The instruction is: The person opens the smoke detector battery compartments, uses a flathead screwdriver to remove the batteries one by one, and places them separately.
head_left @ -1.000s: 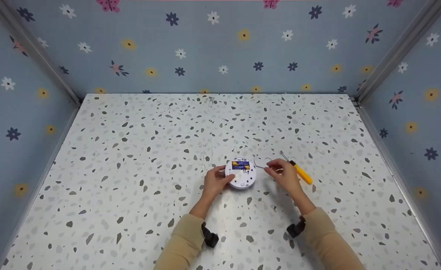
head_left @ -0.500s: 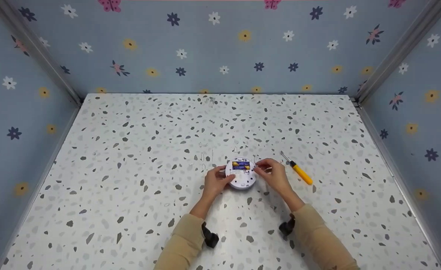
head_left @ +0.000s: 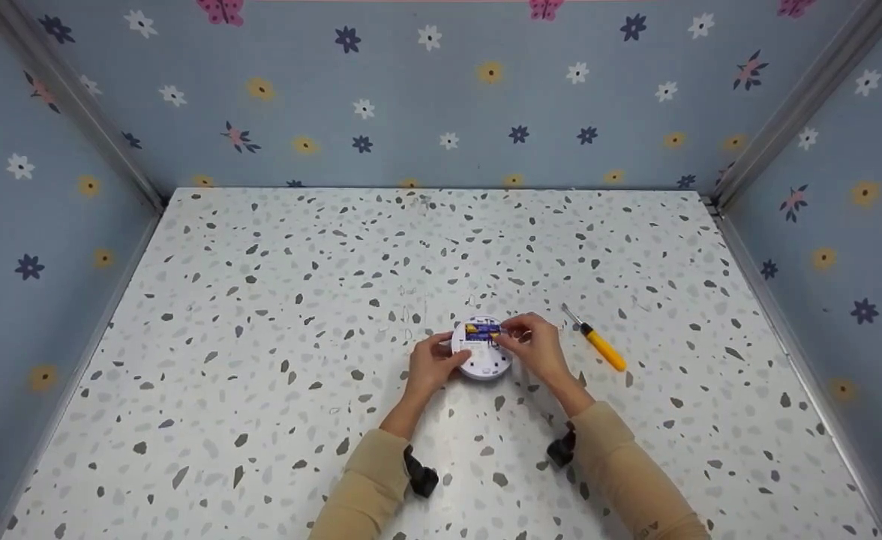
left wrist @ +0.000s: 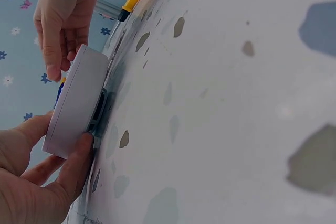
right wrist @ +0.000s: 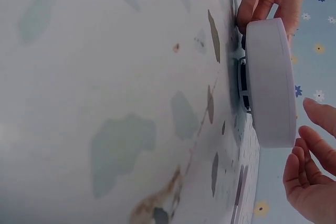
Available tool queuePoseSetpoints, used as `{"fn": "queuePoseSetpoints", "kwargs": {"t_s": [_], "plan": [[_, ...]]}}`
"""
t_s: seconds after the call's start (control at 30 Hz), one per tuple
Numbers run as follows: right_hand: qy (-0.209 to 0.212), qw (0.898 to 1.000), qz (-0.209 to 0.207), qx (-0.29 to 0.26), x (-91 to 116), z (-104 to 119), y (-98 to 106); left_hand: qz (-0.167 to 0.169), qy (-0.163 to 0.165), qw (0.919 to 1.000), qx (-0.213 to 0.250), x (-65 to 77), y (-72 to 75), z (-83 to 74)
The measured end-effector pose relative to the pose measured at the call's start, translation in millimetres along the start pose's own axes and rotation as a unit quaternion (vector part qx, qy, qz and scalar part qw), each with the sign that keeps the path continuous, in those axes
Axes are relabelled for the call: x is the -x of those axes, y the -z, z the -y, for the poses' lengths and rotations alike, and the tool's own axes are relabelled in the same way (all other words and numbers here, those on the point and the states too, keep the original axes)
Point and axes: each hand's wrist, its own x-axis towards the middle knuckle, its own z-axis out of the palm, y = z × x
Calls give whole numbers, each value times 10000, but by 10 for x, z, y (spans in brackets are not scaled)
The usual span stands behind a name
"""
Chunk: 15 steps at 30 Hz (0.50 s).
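Note:
A round white smoke detector (head_left: 484,366) lies back side up, its battery bay showing blue-and-yellow batteries (head_left: 478,331). My left hand (head_left: 432,364) grips its left edge, thumb on the upper face and fingers beneath. In the left wrist view, the detector's white side wall (left wrist: 81,100) stands out, with a dark slotted part under it. My right hand (head_left: 535,345) has its fingertips at the right end of the batteries. In the right wrist view, its thumb and forefinger are a little apart beside the detector; whether they pinch a battery is hidden.
A screwdriver (head_left: 598,343) with a yellow handle lies right of my right hand, its tip pointing away to the left. The speckled white table (head_left: 298,315) is bounded by blue flowered panels (head_left: 441,90) at the back and sides.
My right hand has moved left from beside the detector to the battery bay; the thin wire-like strand near its fingers no longer shows. My left hand keeps its hold, and the screwdriver stays put.

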Motion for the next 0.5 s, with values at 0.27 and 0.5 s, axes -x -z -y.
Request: {"fn": "queuePoseSetpoints", "kwargs": {"t_s": [0.27, 0.5], "plan": [[0, 9998, 102, 198, -28, 7, -18, -5, 15, 10000, 53, 0, -2, -4], [104, 9994, 110, 297, -28, 5, -30, 72, -82, 9991, 410, -4, -6, 0]]}}
